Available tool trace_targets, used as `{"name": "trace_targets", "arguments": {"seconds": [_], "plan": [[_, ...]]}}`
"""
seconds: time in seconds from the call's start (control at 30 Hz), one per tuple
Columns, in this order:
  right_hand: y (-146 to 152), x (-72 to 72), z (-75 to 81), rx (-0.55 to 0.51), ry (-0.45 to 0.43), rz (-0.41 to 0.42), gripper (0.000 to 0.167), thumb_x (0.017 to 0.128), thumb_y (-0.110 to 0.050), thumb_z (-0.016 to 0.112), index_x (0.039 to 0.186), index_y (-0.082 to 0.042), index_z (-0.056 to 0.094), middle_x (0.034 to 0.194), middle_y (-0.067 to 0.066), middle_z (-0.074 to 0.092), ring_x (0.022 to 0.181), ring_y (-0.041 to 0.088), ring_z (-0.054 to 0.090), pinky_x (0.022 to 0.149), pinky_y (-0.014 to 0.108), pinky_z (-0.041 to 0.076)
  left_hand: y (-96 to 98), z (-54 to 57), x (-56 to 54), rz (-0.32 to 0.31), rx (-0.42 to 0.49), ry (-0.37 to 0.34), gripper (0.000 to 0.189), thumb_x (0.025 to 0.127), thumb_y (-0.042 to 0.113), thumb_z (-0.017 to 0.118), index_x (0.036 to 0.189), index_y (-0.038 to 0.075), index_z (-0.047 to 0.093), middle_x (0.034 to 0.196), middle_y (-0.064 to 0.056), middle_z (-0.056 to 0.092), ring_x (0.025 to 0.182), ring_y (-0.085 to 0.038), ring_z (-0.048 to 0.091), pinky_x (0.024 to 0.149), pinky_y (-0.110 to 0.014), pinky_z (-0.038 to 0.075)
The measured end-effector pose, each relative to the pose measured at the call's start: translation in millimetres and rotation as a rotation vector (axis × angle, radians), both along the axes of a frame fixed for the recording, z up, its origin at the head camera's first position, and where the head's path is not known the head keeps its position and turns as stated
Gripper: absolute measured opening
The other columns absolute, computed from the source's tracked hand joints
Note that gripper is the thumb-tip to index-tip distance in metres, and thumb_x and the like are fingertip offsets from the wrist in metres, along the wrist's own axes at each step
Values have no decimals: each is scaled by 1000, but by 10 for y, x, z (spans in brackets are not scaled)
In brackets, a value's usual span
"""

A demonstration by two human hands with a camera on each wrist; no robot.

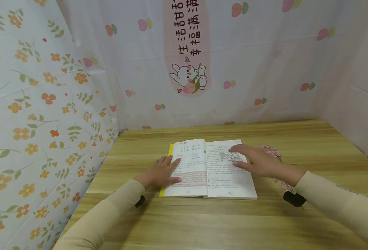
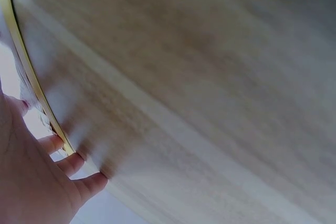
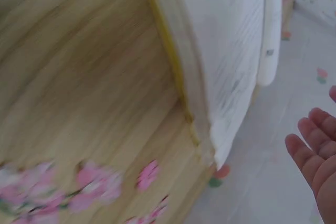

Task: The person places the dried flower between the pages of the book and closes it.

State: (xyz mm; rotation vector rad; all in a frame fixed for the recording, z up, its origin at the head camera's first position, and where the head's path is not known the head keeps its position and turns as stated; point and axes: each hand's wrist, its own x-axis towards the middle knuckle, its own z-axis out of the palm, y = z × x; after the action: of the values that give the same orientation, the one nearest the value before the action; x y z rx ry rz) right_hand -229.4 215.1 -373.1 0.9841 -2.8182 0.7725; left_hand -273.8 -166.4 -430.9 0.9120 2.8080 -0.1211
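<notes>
An open book (image 1: 190,180) with printed pages and a yellow cover edge lies on the wooden table. My left hand (image 1: 162,172) rests on the left page, thumb and forefinger spread over the paper; in the left wrist view its other fingertips (image 2: 93,182) reach the table beside the yellow edge. Over the right page, near a line drawing, hovers my right hand (image 1: 258,161), its thumb and fingers apart with nothing between them. The right wrist view shows relaxed fingers (image 3: 310,153) off to the side of the raised-looking book (image 3: 226,51).
Pink blossoms (image 1: 269,150) decorate the table (image 1: 184,222) to the right of the book. Behind it hangs a white curtain (image 1: 249,69) with fruit prints and a rabbit picture (image 1: 188,78). A flower-patterned cloth (image 1: 40,114) covers the left side.
</notes>
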Motion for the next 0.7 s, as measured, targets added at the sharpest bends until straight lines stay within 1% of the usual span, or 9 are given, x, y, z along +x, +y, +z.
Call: {"name": "trace_targets", "arguments": {"seconds": [0.17,0.23,0.3,0.4,0.5,0.57,0.6,0.63,0.7], "plan": [[334,90,-60,-109,-5,-90,44,96,-23,64,132,-1,54,135,20,53,118,41,52,90,56,45,10,11,7,1,5,-2,89,91,73,38,157,18,17,154,-20,23,138,-38,26,108,-54,27],[450,144,-84,-140,2,-126,42,96,-20,64,132,0,55,136,21,52,114,41,55,86,53,48,11,11,14,0,-2,3,89,91,73,38,157,18,17,154,-20,23,138,-38,26,108,-54,27],[561,193,-118,-178,-4,-170,43,95,-19,65,133,1,54,136,21,53,113,38,56,85,44,49,9,7,18,2,-11,5,89,91,73,37,157,18,16,154,-20,23,138,-37,26,108,-54,27],[721,272,-176,-216,-36,-258,47,95,-22,66,133,1,54,133,20,55,110,34,57,81,32,50,5,2,24,4,-12,11,88,91,73,37,157,19,16,154,-19,23,138,-37,26,108,-53,27],[864,355,-247,-237,-82,-329,47,96,-24,64,133,3,53,127,23,58,106,36,58,77,31,52,5,3,27,10,-9,15,88,91,72,38,157,19,17,154,-19,23,138,-37,26,108,-53,27],[943,405,-293,-230,-82,-360,45,97,-23,62,131,5,53,124,25,58,103,38,59,74,34,52,12,17,32,11,-7,18,87,91,72,38,157,19,17,154,-20,23,138,-37,27,108,-53,27],[980,427,-315,-226,-77,-369,43,97,-22,61,130,5,53,122,26,58,101,33,60,73,33,53,17,25,38,12,-5,18,87,91,71,39,157,19,18,154,-20,24,138,-37,27,108,-54,27],[1013,448,-334,-228,-78,-378,43,97,-22,62,129,5,53,122,26,58,99,25,61,71,32,53,20,31,42,13,-5,18,87,91,71,39,157,19,18,154,-20,24,138,-37,27,108,-54,27],[1071,482,-373,-226,-66,-396,42,96,-23,63,127,5,55,119,25,60,95,9,59,69,25,51,28,43,52,15,-5,17,87,91,71,39,157,19,18,154,-20,24,138,-37,27,108,-54,27]]}}
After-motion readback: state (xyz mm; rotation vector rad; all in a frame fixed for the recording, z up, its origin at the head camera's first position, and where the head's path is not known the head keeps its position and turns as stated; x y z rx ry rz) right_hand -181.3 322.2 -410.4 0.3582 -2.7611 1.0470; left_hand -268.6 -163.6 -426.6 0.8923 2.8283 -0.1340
